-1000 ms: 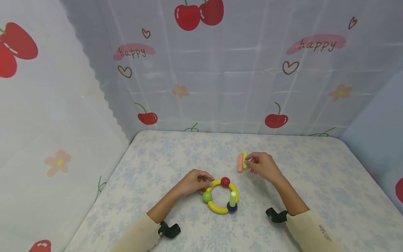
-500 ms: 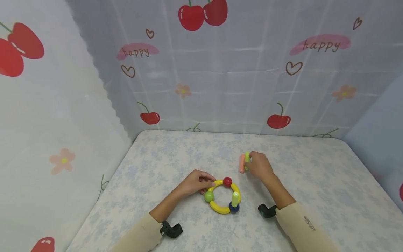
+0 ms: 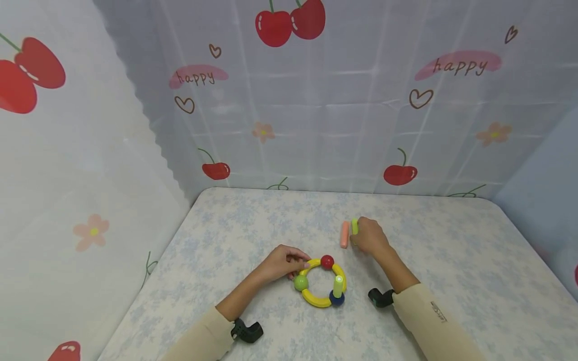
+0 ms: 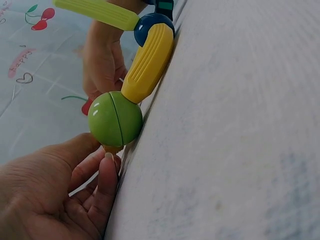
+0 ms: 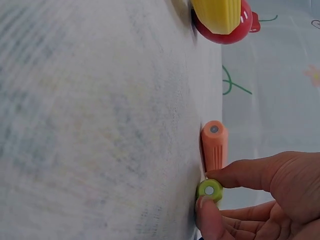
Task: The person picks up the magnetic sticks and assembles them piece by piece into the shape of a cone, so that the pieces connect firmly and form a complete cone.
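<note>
In the head view, yellow curved magnetic rods [image 3: 316, 302] form a ring on the table with a red ball [image 3: 327, 261], a green ball [image 3: 301, 283] and a dark blue ball [image 3: 336, 298]. A lime green rod [image 3: 338, 286] stands upright on the blue ball. My left hand [image 3: 281, 262] pinches the curved rod at the ring's upper left, next to the green ball [image 4: 115, 119]. Farther back, my right hand [image 3: 371, 237] pinches a second lime green rod [image 5: 209, 190] between thumb and finger. An orange rod [image 3: 344, 234] lies just left of it, a small gap apart.
The patterned tabletop [image 3: 253, 215] runs back to a hanging sheet [image 3: 311, 120] printed with cherries. A black wrist camera [image 3: 247, 332] sits at the left sleeve, and another black camera [image 3: 381, 298] at the right sleeve.
My right hand has moved slightly left, and its fingers have taken hold of the lime green rod. A gap has opened between that rod and the orange one. The left hand keeps its grip.
</note>
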Demonstrator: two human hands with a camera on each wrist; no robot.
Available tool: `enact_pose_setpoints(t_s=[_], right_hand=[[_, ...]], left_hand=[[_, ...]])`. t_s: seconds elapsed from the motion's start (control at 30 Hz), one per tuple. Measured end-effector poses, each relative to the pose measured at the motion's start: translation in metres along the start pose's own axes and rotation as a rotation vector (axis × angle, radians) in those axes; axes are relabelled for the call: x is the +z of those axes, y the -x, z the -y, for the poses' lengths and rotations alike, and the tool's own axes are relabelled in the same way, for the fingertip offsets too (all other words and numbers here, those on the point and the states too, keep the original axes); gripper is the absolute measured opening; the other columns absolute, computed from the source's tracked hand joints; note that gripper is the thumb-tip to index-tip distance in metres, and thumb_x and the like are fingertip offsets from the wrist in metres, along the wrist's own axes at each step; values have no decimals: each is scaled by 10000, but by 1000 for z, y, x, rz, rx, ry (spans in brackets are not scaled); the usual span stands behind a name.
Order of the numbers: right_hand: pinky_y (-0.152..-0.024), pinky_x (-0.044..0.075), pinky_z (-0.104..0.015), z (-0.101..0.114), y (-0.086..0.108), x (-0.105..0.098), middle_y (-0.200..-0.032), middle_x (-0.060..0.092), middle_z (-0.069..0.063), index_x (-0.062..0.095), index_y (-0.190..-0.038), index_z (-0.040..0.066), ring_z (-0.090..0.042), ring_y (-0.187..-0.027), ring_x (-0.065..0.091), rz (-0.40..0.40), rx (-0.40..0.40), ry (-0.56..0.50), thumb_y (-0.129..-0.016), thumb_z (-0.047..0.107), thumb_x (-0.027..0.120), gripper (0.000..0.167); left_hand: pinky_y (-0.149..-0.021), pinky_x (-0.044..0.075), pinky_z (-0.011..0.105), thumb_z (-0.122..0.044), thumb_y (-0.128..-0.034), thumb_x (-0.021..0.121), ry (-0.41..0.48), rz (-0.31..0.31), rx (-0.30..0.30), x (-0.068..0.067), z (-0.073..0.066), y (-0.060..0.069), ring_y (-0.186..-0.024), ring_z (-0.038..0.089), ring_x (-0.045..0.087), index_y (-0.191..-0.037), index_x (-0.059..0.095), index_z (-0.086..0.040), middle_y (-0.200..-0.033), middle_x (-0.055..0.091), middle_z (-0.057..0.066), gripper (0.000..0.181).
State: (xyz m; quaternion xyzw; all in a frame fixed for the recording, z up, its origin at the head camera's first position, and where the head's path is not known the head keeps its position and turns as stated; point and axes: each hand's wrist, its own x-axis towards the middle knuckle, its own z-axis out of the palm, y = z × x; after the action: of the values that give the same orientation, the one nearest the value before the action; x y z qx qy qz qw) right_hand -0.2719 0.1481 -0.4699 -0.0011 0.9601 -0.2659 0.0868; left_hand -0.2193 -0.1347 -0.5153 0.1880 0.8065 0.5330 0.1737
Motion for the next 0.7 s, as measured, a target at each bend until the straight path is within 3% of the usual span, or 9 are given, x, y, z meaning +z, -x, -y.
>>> enact_pose_setpoints(t_s=[0.1,0.17,0.33,0.4,0.57,0.7], right_hand=[[-473,459,-257,-1,-1,0,-775,559,-133,565,-1039,-74,-215,-585,562,11,14,-14,-899,87,693,249],[-490,458,-267,-2,-1,1,-817,575,-156,566,-1105,-112,-225,-618,560,5,5,-17,-895,90,697,320],[-595,514,-308,-4,5,1,-1166,623,-294,484,-1366,-159,-278,-815,590,-5,-6,-12,-901,111,705,581],[-599,525,-315,-3,9,-1,-1213,623,-292,471,-1399,-142,-274,-828,598,-12,-3,-16,-906,113,702,601],[-526,494,-292,0,20,-8,-982,673,-202,500,-1384,-122,-221,-691,597,-45,-49,-40,-903,100,702,567],[-508,482,-284,-1,27,-8,-895,676,-169,519,-1370,-123,-199,-635,587,-60,-102,-86,-905,89,709,545]], left_hand=[[-542,549,265,-232,-950,745,-3,3,1,0,1,0,-608,147,609,-1119,771,-109,-816,695,43,210],[-543,553,265,-236,-952,742,-8,5,-1,0,2,-1,-608,137,612,-1123,770,-118,-817,698,29,210],[-547,556,269,-241,-956,738,-13,7,-7,0,3,-2,-607,127,612,-1127,772,-136,-825,708,16,203],[-548,557,274,-245,-956,738,-15,6,-8,0,4,-2,-606,130,611,-1124,774,-144,-825,708,19,199],[-552,560,278,-250,-956,739,-23,0,-9,1,3,-1,-611,132,611,-1123,774,-154,-823,705,18,195],[-551,560,273,-248,-954,742,-23,-4,-10,1,3,-1,-611,128,610,-1126,772,-141,-822,699,17,205]])
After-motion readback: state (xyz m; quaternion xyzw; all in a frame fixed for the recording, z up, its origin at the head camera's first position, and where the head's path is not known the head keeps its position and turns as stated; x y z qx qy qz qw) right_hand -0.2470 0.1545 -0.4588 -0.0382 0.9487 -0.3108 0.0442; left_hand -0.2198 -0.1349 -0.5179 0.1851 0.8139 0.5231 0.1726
